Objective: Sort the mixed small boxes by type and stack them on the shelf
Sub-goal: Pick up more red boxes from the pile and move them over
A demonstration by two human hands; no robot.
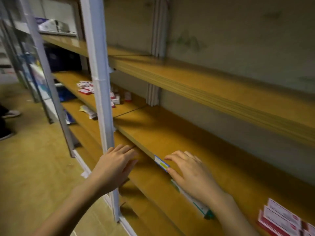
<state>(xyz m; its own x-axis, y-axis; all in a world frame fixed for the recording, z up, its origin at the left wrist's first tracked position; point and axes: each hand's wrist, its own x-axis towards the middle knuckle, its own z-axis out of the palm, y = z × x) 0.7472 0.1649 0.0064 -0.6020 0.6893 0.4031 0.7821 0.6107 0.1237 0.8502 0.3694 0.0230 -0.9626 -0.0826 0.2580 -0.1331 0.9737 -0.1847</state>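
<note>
- Scattered red-and-white boxes (pixel 84 90) lie far left on the shelf board (pixel 163 132), around the upright post (pixel 100 82)
- My left hand (pixel 115 165): fingers straight, holding nothing, just beside the post, below the board's front edge
- My right hand (pixel 192 176): fingers spread and relaxed, resting over a long white-and-green box (pixel 196 202) at the board's front edge
- Stacked red-and-white boxes (pixel 281 217) sit far right on the board

Dim warm light, motion-blurred, edge-warped.
</note>
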